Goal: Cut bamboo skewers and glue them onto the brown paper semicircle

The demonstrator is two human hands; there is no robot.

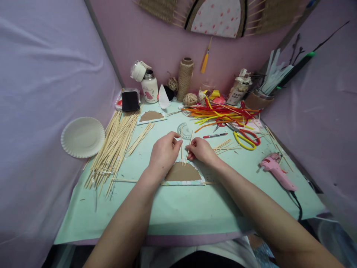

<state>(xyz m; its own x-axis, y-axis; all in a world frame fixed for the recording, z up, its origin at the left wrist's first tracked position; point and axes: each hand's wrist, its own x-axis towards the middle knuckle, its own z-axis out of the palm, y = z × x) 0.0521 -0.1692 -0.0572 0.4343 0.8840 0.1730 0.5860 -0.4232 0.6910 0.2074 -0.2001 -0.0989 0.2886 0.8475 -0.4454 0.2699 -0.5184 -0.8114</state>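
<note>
A half-circle cardboard piece [182,173] with a patterned fabric edge lies flat near me, its straight side toward me. Just above its curved edge, my left hand [166,150] pinches an upright-looking thin wooden stick [182,154]. My right hand [200,150] has its fingers closed on a second wooden stick [190,138], slightly slanted beside the first. Both sticks' lower ends overlap the top of the cardboard. Further sticks lie along its straight side, one reaching out to the left. Behind my hands rests a clear protractor [184,130].
Left are a pile of wooden sticks [115,141], a paper plate [83,137] and a phone [130,101]. On the right lie scissors [245,139], a pen [215,135] and a pink glue gun [279,173] with its cord. Pipe cleaners [223,111] and a twine spool [185,78] are behind.
</note>
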